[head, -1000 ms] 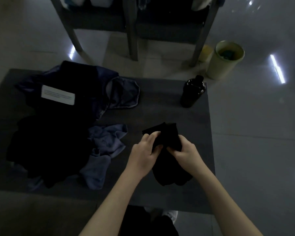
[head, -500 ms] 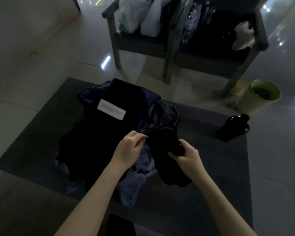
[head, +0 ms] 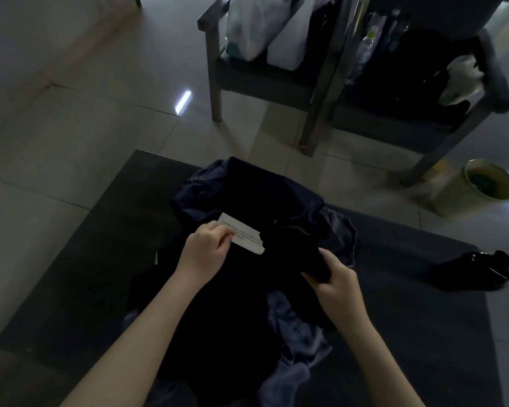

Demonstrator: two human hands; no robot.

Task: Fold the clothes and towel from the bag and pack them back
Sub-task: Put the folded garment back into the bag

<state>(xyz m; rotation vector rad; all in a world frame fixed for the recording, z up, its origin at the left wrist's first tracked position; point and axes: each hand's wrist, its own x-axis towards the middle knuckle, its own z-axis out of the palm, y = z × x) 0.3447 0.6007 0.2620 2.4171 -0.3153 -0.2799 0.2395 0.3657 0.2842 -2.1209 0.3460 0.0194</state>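
A dark navy bag (head: 247, 192) with a white label (head: 249, 237) lies on a dark mat (head: 100, 259), with black clothing piled in front of it. My left hand (head: 204, 251) has its fingers curled at the bag's fabric, right beside the label. My right hand (head: 338, 284) grips a folded black garment (head: 297, 248) and holds it over the bag, just right of the label. A crumpled blue-grey cloth (head: 294, 333) lies under and in front of my right hand.
A dark bottle (head: 470, 270) lies on the mat at the right. A pale green bin (head: 453, 198) stands on the tiled floor beyond it. Behind the mat, chairs (head: 215, 69) hold white plastic bags and dark items.
Both hands moved left and away from me, from the bare mat to the bag. My right hand carried the black garment over; my left hand let go of it and reached the label.
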